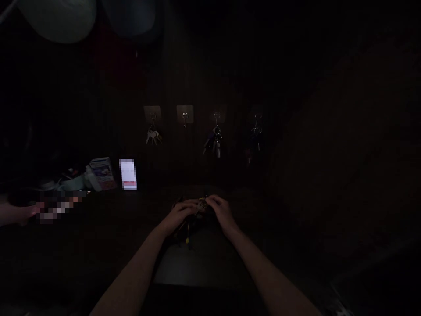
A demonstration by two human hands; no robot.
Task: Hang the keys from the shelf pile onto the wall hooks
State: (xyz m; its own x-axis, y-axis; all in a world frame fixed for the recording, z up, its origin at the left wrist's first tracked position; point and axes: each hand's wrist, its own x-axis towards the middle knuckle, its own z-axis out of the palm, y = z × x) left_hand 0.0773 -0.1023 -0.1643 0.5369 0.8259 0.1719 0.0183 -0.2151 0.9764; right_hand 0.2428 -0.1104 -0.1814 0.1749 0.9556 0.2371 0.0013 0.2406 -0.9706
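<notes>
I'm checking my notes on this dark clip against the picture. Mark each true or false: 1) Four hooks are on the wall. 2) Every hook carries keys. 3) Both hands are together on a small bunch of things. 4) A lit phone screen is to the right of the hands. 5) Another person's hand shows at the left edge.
1) True: four adhesive hooks sit in a row on the wall.
2) False: the second hook from the left looks bare; key bunches hang on the other three.
3) True: the left hand and right hand meet on a small bunch, too dark to identify surely.
4) False: the lit screen is up and left of them.
5) True: another hand shows there.
</notes>
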